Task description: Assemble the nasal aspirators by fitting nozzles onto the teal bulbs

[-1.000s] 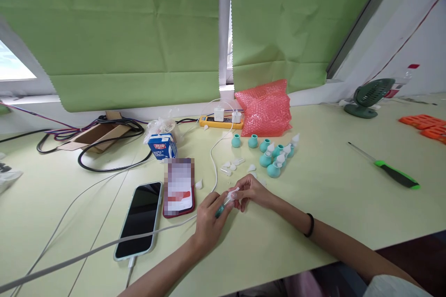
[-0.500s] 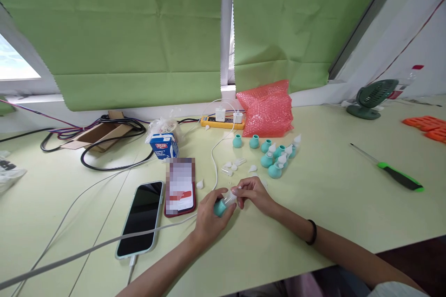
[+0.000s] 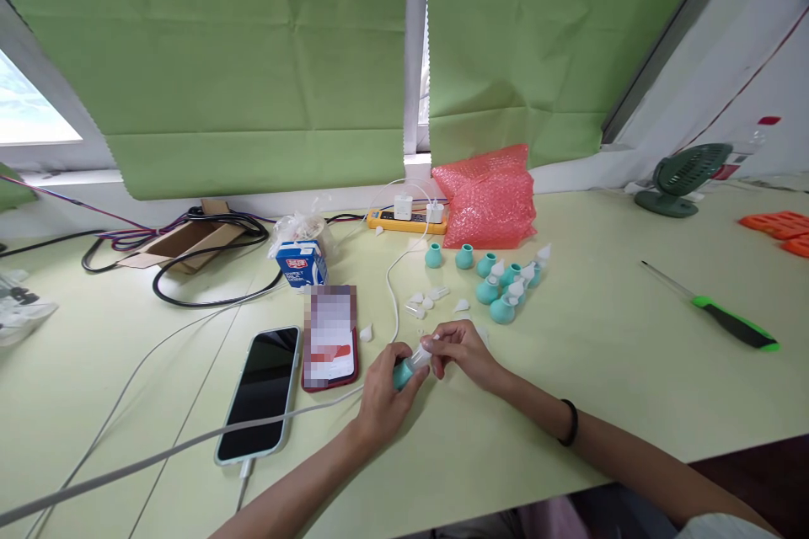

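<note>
My left hand is wrapped round a teal bulb with a clear tube sticking out of it. At the tube's far end, my right hand pinches a small whitish tip, partly hidden by the fingers. Beyond the hands stand several teal bulbs, some open-topped and some with white pointed tips. Loose clear tubes and small white pieces lie between them and my hands. One more white piece rests beside the red-cased phone.
A black-screened phone and a white cable lie at left. Behind are a blue carton, a yellow power strip and a red bubble-wrap bag. A screwdriver and a green fan are at right.
The whole view has shifted slightly, so things appear a little further right. Both hands keep nearly the same hold on the bulb, tube and tip.
</note>
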Demonstrator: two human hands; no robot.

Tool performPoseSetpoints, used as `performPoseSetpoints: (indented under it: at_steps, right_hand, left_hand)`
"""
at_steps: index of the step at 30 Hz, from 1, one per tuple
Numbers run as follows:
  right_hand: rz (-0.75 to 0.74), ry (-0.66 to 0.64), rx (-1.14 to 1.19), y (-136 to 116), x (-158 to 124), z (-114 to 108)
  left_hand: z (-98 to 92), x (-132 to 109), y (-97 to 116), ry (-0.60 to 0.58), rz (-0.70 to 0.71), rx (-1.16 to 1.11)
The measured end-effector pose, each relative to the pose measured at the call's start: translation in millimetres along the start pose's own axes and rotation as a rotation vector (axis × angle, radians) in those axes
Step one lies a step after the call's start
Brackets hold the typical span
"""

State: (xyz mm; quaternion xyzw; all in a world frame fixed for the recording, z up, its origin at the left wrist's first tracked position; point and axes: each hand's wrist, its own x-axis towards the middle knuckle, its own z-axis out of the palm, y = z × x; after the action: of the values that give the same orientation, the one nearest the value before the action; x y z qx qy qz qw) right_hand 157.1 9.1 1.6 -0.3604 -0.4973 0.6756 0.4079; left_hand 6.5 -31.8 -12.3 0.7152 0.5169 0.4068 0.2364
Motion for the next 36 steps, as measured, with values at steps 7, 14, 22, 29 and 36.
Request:
performPoseSetpoints:
  at_steps: [7, 14, 22, 29, 36]
  right_hand:
    - [-0.02, 0.01, -0.02, 0, -2, 0]
    - [-0.016, -0.02, -0.063, 3, -2, -2]
    - [-0.162, 0.127, -0.191, -25, 6, 3]
    - [-0.536, 0.352, -0.474, -80, 43, -3]
    - [-0.548, 0.446, -1.127, -66, 96, -21]
  left_hand:
    - [-2.4, -2, 1, -0.002, 0.045, -0.054]
    - [-1.8, -4, -2, 0.051, 0.154, -0.016]
    - [-1.8, 0, 2, 0.037, 0.159, -0.124]
    - [-0.9, 1, 1, 0.114, 0.225, -0.095]
    - [-3.1, 0, 4, -0.084, 0.235, -0.026]
